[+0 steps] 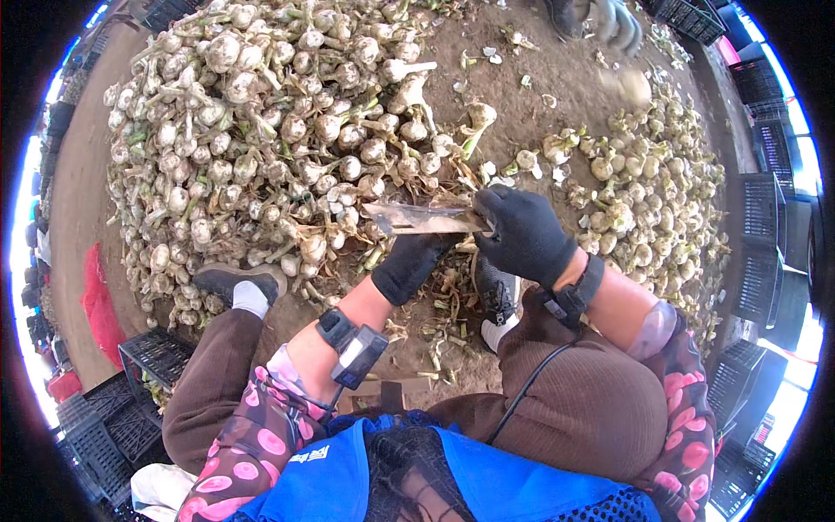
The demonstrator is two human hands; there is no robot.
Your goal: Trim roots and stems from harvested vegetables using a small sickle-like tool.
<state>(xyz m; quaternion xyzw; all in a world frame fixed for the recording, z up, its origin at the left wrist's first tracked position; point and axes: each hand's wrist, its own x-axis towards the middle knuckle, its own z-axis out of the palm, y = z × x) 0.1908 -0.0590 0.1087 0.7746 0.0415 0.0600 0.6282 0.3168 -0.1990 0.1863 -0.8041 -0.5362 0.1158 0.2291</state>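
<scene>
In the middle of the head view, my gloved right hand (522, 231) grips a broad flat blade (427, 219) that points left over the pile. Below that blade is my gloved left hand (417, 261), its fingers partly hidden, so what it holds cannot be told. A large heap of garlic bulbs with stems (261, 130) spreads ahead and to the left. On the right lies another heap of bulbs (642, 196) with short or no stems. One bulb with a green stem (481, 121) rests on the soil just beyond my hands.
A co-worker's gloved hand (616, 26) and shoe (566, 16) are at the top right, with a blurred bulb (634, 87) nearby. Black plastic crates (762, 209) line the right edge; others (156, 355) stand lower left near a red mesh bag (101, 307). Trimmings (447, 326) litter the ground between my shoes.
</scene>
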